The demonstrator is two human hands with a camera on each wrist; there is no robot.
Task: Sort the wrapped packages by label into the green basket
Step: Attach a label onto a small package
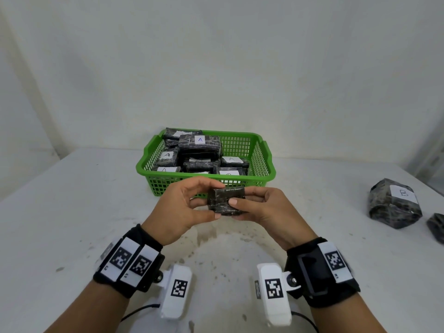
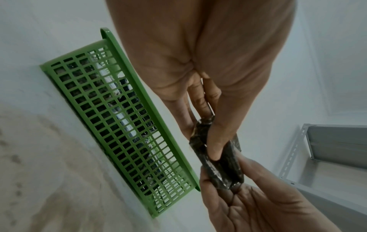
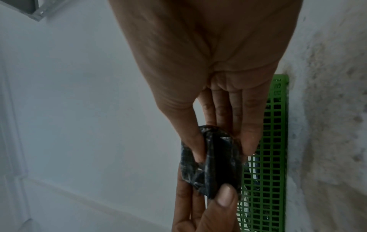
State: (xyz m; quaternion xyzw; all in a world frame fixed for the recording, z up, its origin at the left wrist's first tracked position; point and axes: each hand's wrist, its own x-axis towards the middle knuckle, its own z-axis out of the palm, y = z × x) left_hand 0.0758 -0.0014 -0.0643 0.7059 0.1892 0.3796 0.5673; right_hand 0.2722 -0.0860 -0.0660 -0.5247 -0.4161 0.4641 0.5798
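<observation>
Both hands up in front of the person, above the white surface (image 1: 72, 200), sharing one small dark wrapped package (image 1: 225, 200). Left hand (image 1: 182, 207) pinches its left end: thumb underneath, fingers curled over the top edge. Right hand (image 1: 262, 210) has the right end, thumb pressed on the near face, fingers behind. Both grips are closed firmly on the package; it is clear of the surface, held just in front of the near wall of the green basket (image 1: 262, 169). No label shows on the face turned toward the head camera; the wrist views show only dark crinkled wrap, and the far side can't be made out.

Basket sits at mid-surface, against the pale wall. Inside, a heap of dark wrapped packages with white labels: the top package (image 1: 199, 146) reads "A", and at least two more lower down read "A". Front-right label is partly hidden by the rim, letter unclear.

Off to the right, well apart from the basket, a larger wrapped bundle (image 1: 394, 205) stands on the surface with a white label marked "B". Just beside it, at the frame edge, part of another dark package (image 1: 436, 227).

Stains and scuffs on the surface below the hands.
</observation>
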